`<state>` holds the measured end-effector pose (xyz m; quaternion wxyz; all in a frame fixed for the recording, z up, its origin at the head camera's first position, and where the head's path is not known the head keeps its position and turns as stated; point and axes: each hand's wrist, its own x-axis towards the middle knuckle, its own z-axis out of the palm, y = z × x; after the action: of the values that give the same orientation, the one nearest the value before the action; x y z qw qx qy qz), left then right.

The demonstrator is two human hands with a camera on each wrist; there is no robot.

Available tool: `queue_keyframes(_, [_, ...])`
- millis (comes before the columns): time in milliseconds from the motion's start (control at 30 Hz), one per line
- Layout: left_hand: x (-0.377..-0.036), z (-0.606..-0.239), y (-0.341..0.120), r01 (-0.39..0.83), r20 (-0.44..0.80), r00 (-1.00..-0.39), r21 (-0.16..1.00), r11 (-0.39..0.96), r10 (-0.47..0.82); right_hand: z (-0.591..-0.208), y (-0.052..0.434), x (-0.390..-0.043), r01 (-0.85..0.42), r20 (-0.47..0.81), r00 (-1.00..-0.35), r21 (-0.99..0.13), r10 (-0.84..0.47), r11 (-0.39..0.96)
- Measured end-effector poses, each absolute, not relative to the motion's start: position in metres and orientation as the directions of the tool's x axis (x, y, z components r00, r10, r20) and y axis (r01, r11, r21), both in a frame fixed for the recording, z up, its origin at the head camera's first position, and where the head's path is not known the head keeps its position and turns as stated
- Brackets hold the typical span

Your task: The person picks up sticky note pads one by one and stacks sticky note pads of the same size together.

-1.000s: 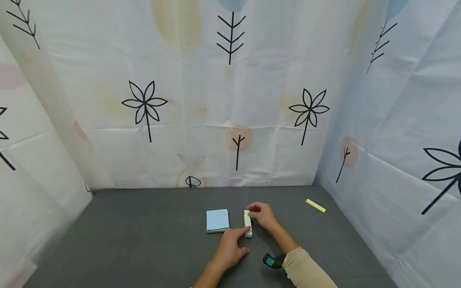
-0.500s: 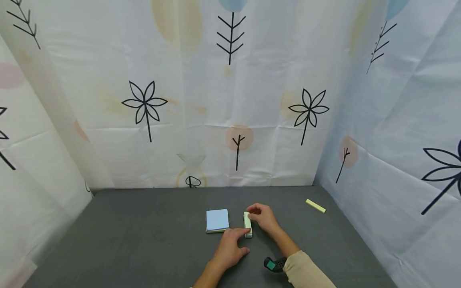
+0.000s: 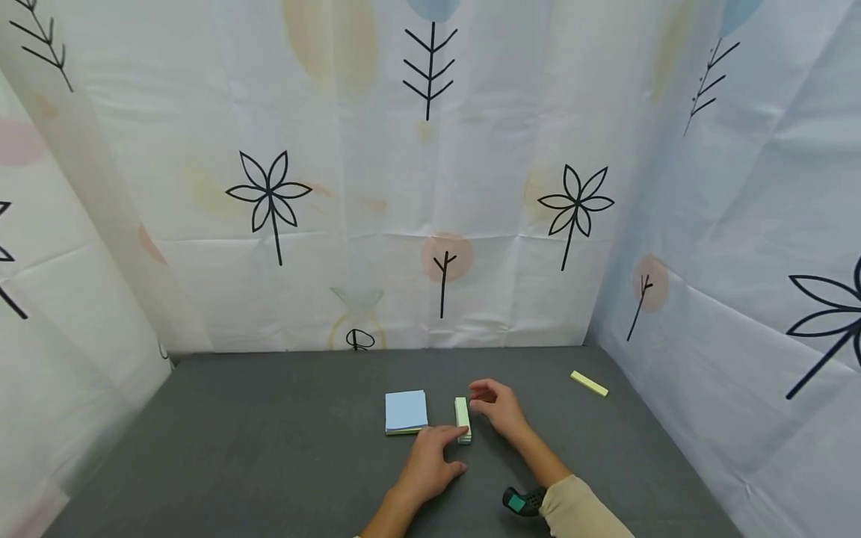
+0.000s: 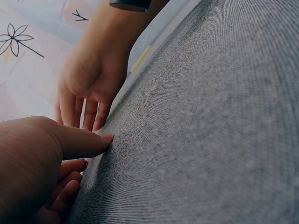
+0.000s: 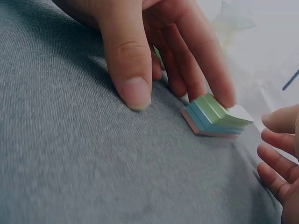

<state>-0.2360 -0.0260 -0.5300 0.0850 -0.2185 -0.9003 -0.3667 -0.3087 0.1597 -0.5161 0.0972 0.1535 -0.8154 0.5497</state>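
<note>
Two hands work on a grey table (image 3: 269, 448). Left hand (image 3: 425, 465) steadies one narrow sticky-note stack (image 3: 462, 420) with fingertips; right hand (image 3: 496, 407) hovers beside it, fingers loosely curled, empty. One blue pad (image 3: 406, 411) and one yellow strip (image 3: 589, 383) lie nearby.

A narrow pad of sticky notes (image 3: 462, 419), green on top with blue and pink layers beneath, lies flat on the grey surface.

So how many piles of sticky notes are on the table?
3: a blue-topped square pad left of the hands, a narrow green stack between them, a yellow strip far right.
</note>
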Motion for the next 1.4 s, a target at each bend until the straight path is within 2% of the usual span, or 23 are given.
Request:
queue_keyframes(100, [-0.236, -0.531, -0.026, 0.459, 0.324, -0.888, 0.618, 0.638, 0.325, -0.515, 0.166, -0.307, -0.377, 0.364, -0.925, -0.845, -0.107, 0.379])
queue_keyframes(333, [-0.237, -0.533, -0.026, 0.474, 0.356, -0.880, 0.602, 0.643, 0.314, -0.511, 0.194, -0.309, -0.348, 0.411, -0.911, -0.745, -0.019, 0.569])
queue_keyframes(667, [-0.236, -0.534, -0.026, 0.469, 0.343, -0.883, 0.605, 0.643, 0.322, -0.512, 0.246, -0.315, -0.290, 0.429, -0.903, -0.595, -0.008, 0.750])
queue_keyframes(933, [-0.235, -0.533, -0.026, 0.464, 0.336, -0.886, 0.607, 0.645, 0.320, -0.514, 0.274, -0.312, -0.156, 0.367, -0.928, -0.547, 0.068, 0.822])
queue_keyframes(1167, [-0.236, -0.532, -0.026, 0.462, 0.334, -0.886, 0.606, 0.648, 0.321, -0.523, 0.290, -0.311, -0.091, 0.400, -0.908, -0.480, 0.125, 0.872])
queue_keyframes(1400, [-0.235, -0.531, -0.026, 0.447, 0.310, -0.894, 0.620, 0.645, 0.322, -0.521, 0.304, -0.312, 0.014, 0.282, -0.943, -0.499, 0.178, 0.866])
